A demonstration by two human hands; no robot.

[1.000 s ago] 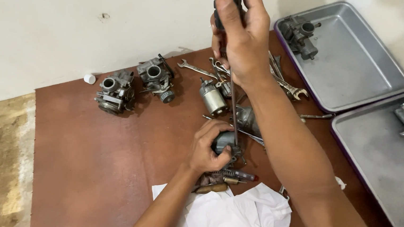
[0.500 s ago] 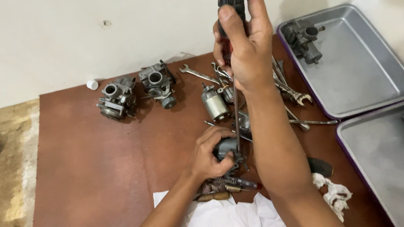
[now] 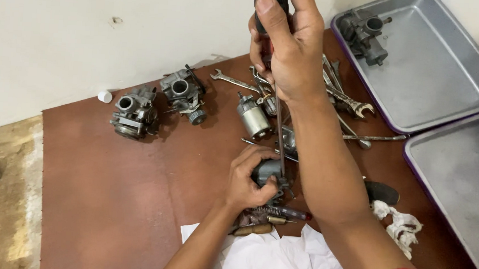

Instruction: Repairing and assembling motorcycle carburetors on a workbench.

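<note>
Pale plaster wall (image 3: 89, 39) backed a reddish-brown board bench (image 3: 111, 198) that carried everything. Two shallow grey metal trays sat at its right side, the farther one (image 3: 451, 82) holding a dark carburettor body in its far-left corner, the nearer one (image 3: 460, 189) running along the right edge. White crumpled paper (image 3: 275, 260) lay at the near edge, and a dirty white rag (image 3: 399, 224) just right of it. Two grey metal carburettors (image 3: 157, 103) stood side by side near the far-left edge, with a small white cap beside them at the wall. Loose steel spanners (image 3: 343, 97) were heaped near the far edge.

At mid-bench, the left hand (image 3: 247, 180) was clenched around a small dark-grey carburettor body (image 3: 270, 173), pressing it down on the board. The right hand (image 3: 290, 48) was closed tight on the black and red handle of a long screwdriver (image 3: 279, 126), its shaft standing nearly upright with the tip in that body.

The tip appeared close to the left fingers; if it slipped out of the screw head under downward pressure, it could probably jab them or chew up the slot, and the little body might twist free.
</note>
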